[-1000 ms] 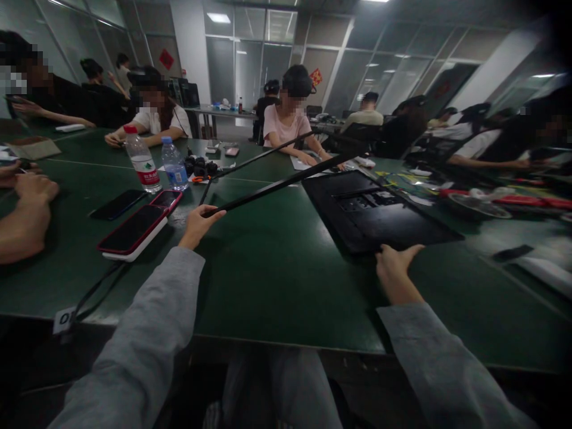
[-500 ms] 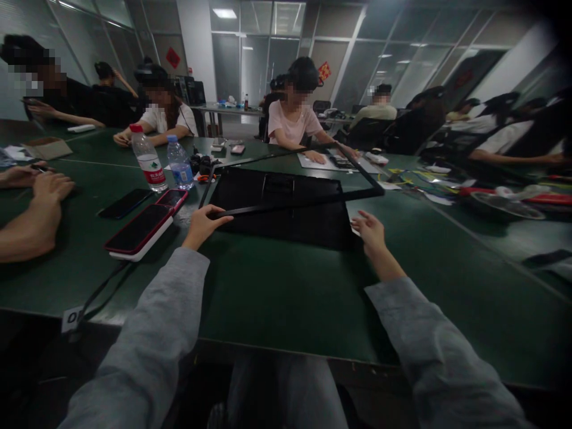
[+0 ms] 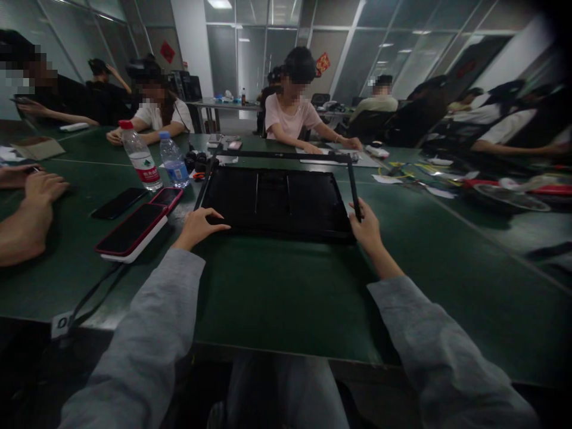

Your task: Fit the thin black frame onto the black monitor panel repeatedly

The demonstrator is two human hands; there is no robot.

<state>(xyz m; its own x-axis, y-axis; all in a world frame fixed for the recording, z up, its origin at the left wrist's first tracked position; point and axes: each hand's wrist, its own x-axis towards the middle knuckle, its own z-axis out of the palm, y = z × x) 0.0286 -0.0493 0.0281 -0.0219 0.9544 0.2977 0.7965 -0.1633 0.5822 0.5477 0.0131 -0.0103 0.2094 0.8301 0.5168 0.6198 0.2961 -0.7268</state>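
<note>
We cannot part near bar of black frame from dark panel edge: both merge in shadow. Whether our left grip pinches frame, we cannot tell. Our right grip hides part of frame's right bar. Bottom edge cuts off our sleeves; left edge, neighbour's arm. Dark item by neighbour's fingers, too small to name. Red thing at far right blurs. Strap partly covers print on white tag.

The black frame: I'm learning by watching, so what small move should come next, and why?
Probably ease the frame's far bar towards the panel: table shows between them, and the right hand already grips a side bar to steer with.
</note>
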